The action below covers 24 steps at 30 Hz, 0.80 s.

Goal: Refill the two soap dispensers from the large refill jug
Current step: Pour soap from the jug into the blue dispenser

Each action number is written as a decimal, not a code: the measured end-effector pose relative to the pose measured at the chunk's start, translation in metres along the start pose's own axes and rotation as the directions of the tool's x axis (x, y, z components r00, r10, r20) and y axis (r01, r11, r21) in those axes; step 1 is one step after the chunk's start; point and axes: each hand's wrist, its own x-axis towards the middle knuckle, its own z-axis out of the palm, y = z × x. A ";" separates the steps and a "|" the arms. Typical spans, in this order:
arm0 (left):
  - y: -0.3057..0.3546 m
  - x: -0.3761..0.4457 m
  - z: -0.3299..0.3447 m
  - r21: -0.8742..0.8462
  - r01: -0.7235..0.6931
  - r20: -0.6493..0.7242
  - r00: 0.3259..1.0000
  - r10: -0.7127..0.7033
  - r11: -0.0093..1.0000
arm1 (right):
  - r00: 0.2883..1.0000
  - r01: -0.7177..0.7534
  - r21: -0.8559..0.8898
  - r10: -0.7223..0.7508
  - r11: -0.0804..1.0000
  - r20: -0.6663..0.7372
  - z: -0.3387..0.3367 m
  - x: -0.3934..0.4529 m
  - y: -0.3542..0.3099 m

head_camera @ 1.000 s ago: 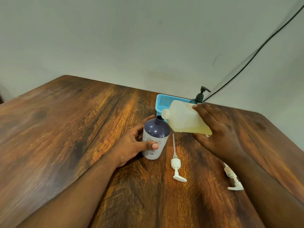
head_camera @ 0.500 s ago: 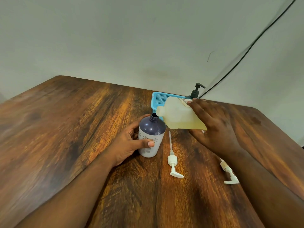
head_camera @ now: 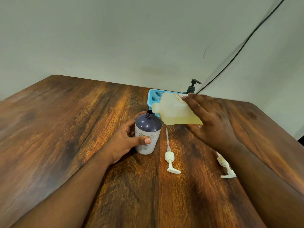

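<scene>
At table centre | left hand (head_camera: 125, 142) grips open dispenser (head_camera: 147, 134) | right hand (head_camera: 212, 119) clasps jug (head_camera: 174, 109), now tipped flatter, spout at neck | pour imminent, no stream visible

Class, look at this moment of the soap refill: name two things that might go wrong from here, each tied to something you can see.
1. The refill jug, tipped in the right hand, has a wider spout than the narrow neck of the purple dispenser; soap may run onto the table.
2. The white pump lies right beside the dispenser, so a spill could reach it. The left hand steadying the dispenser lowers the tipping risk.
</scene>
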 end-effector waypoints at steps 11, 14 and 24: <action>-0.002 0.001 -0.002 0.008 0.017 0.010 1.000 -0.017 1.000 | 1.000 -0.003 0.011 0.003 1.000 0.011 -0.001 0.001 -0.001; -0.001 0.001 -0.001 0.002 0.018 -0.003 1.000 -0.018 1.000 | 1.000 0.003 0.015 -0.003 1.000 0.012 -0.001 0.001 -0.001; 0.000 -0.001 -0.002 -0.002 0.014 0.029 0.999 -0.014 1.000 | 1.000 0.025 -0.017 -0.025 1.000 -0.006 -0.004 0.002 -0.003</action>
